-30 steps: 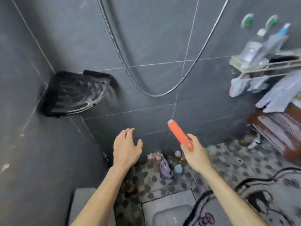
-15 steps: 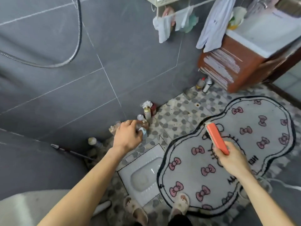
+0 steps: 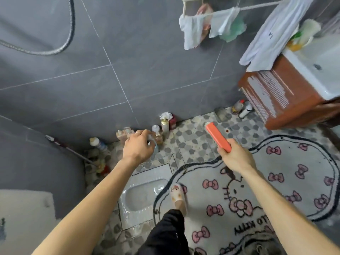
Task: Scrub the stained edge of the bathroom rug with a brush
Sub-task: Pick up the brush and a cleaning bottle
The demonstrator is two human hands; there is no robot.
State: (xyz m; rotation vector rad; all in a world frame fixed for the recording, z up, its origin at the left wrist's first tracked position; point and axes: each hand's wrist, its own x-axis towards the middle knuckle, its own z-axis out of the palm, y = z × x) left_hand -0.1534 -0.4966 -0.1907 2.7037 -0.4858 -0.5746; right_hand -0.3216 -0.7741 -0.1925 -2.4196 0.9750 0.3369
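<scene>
The right hand has its grip closed around the handle of an orange brush, held in the air with the bristles facing down over the tiled floor, just beyond the black edge of the rug (a white one with pink bows). The left hand hovers with its fingers curled over bottles by the wall; I cannot tell whether its grip holds anything. A slipper stands on the rug beside the squat toilet.
</scene>
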